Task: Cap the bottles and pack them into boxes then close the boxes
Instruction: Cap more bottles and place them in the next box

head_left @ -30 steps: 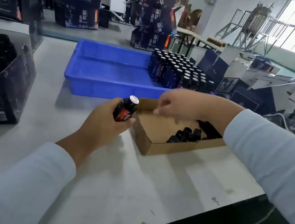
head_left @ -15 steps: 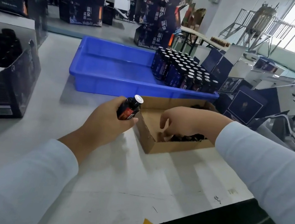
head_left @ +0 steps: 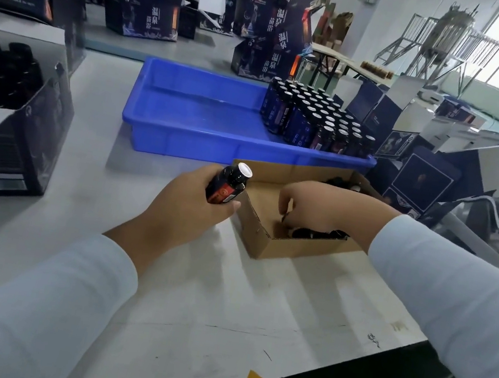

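A dark bottle (head_left: 227,186) with a white sealed mouth is held tilted in the left hand (head_left: 187,208) beside a cardboard tray (head_left: 281,247). The right hand (head_left: 311,207) is lowered into the tray among black caps (head_left: 316,233). Capped bottles (head_left: 315,120) are stood in a blue bin (head_left: 183,141) behind.

Dark uncapped bottle (head_left: 227,187) tilted by cardboard tray (head_left: 291,248) w/ black caps (head_left: 316,233), bottles (head_left: 315,120) upright in blue bin (head_left: 194,113)

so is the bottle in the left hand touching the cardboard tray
Apart. The head view shows the bottle gripped in the left hand, tilted, its foil top short of the cardboard tray wall with table showing between.
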